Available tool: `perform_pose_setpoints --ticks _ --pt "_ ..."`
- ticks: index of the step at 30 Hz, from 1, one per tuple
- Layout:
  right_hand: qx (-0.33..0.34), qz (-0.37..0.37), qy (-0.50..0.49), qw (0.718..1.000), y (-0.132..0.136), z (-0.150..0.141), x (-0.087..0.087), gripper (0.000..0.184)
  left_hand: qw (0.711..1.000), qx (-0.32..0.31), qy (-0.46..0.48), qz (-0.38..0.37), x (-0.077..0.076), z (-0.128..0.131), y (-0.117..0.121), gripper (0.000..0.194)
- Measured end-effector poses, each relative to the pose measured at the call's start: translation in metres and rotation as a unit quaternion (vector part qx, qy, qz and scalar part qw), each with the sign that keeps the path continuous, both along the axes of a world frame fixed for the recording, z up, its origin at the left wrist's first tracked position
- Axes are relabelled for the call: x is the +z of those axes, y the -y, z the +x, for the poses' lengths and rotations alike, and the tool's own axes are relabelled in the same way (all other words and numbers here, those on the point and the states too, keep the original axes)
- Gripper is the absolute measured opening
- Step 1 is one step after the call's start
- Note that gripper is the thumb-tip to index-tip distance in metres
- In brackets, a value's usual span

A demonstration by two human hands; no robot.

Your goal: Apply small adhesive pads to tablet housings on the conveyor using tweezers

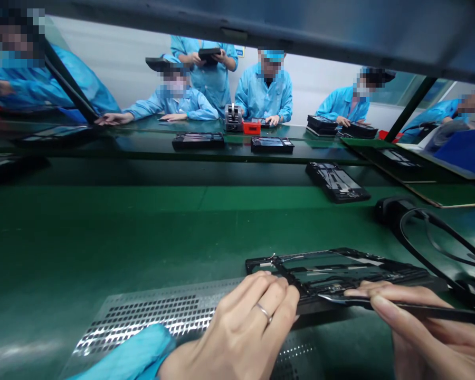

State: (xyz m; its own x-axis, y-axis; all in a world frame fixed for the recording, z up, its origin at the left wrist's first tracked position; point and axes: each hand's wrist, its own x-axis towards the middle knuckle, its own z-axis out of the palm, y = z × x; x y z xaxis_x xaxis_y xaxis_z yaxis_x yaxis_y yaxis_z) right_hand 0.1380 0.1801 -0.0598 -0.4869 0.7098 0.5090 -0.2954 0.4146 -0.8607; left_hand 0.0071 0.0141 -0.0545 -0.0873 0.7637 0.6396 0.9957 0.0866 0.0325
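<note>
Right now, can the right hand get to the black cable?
Probably yes: the right hand is close to the black cable, and nothing seems to block the way, though that hand is holding a slim black tool.

Left hand (241, 327) ringed, right hand (431, 330) curled

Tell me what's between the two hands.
Head view: a black device frame lies between the left hand and right hand, and the right hand's metal-tipped black tool reaches across to it.
</note>
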Motion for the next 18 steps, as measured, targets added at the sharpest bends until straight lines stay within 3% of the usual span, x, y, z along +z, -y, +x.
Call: perform_pose_setpoints --ticks 11,18 --pt "-0.017 -0.028 0.024 0.999 -0.0011 0.0027 -0.0046 0.006 1.000 0.005 -0.013 0.009 -0.0011 -0.0002 -0.0003 0.033" --pt "-0.048 -0.004 0.057 0.997 0.0051 -0.0003 0.0002 0.021 0.999 -0.019 -0.037 0.010 -0.0013 -0.0023 -0.0005 0.036"
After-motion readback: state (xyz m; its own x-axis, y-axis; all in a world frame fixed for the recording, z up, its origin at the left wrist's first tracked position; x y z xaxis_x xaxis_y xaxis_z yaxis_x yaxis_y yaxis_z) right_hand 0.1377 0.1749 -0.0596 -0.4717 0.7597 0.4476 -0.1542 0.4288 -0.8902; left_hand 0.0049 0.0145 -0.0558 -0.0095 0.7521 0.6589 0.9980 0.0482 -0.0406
